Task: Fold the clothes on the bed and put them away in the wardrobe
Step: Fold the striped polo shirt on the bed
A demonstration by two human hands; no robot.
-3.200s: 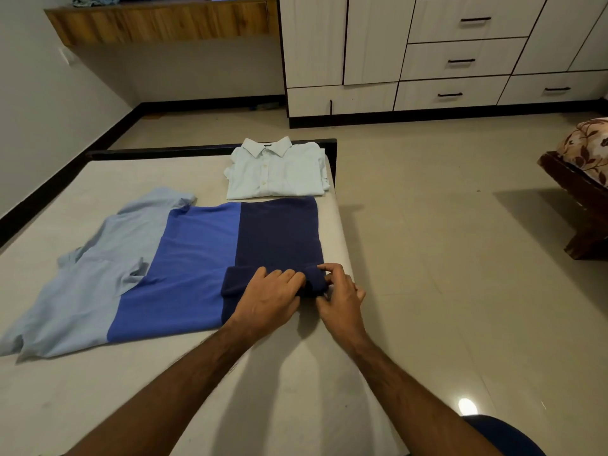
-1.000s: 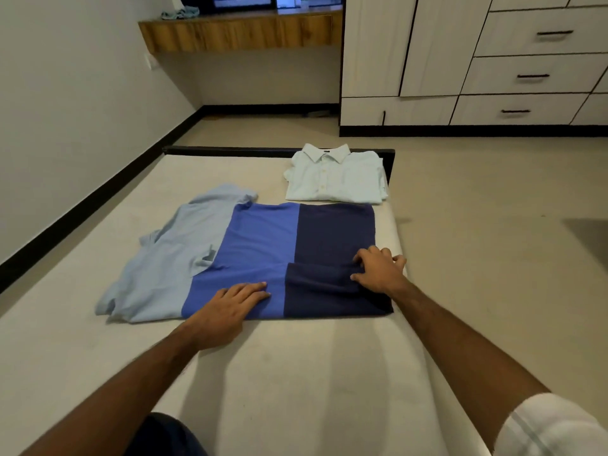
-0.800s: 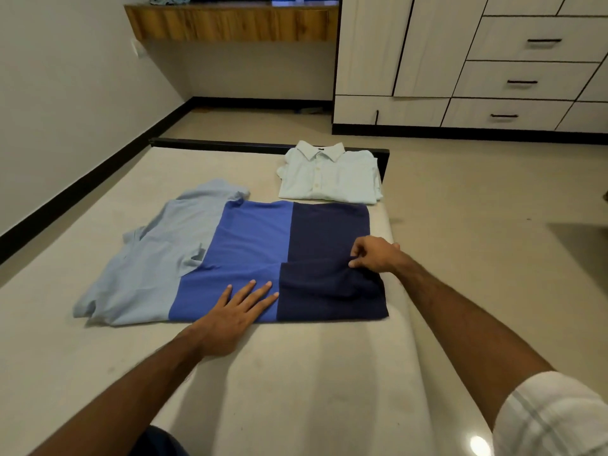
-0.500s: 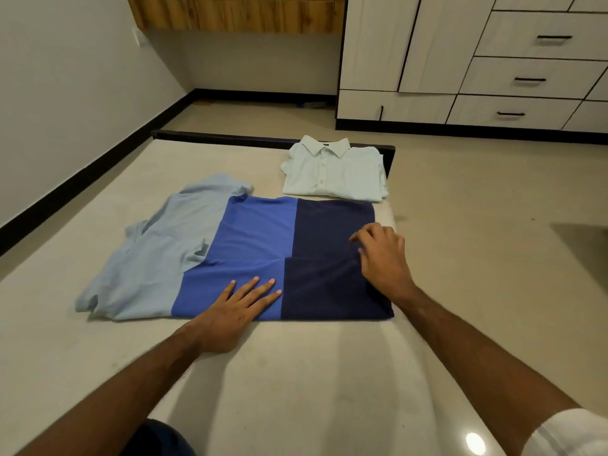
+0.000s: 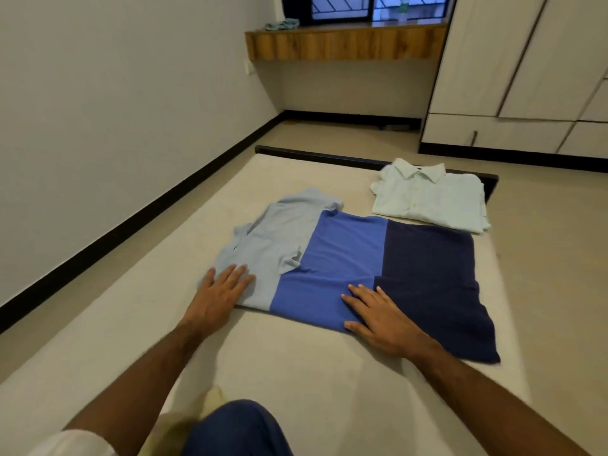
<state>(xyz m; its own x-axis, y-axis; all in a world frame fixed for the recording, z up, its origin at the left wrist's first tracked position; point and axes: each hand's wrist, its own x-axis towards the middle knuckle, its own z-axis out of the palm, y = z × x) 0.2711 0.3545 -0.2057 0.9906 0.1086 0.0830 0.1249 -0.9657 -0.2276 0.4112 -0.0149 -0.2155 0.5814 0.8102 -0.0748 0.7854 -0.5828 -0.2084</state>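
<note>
On the bed (image 5: pixel 296 383), both hands lie flat, holding nothing: left hand (image 5: pixel 217 297) and right hand (image 5: pixel 378 317) press the polo (image 5: pixel 345 268) smooth, likely for folding; beyond it, a folded shirt (image 5: pixel 431 202)

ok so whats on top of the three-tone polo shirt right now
Both hands lie flat on the polo shirt: left hand on its pale blue part, right hand at the blue-navy seam. The fabric beneath the palms is hidden.

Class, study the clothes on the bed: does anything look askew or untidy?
Yes. The three-tone blue polo shirt lies unevenly: its pale blue collar end is rumpled, and its navy hem corner sticks out towards the mattress edge. The folded white collared shirt beyond it looks neat.
</note>
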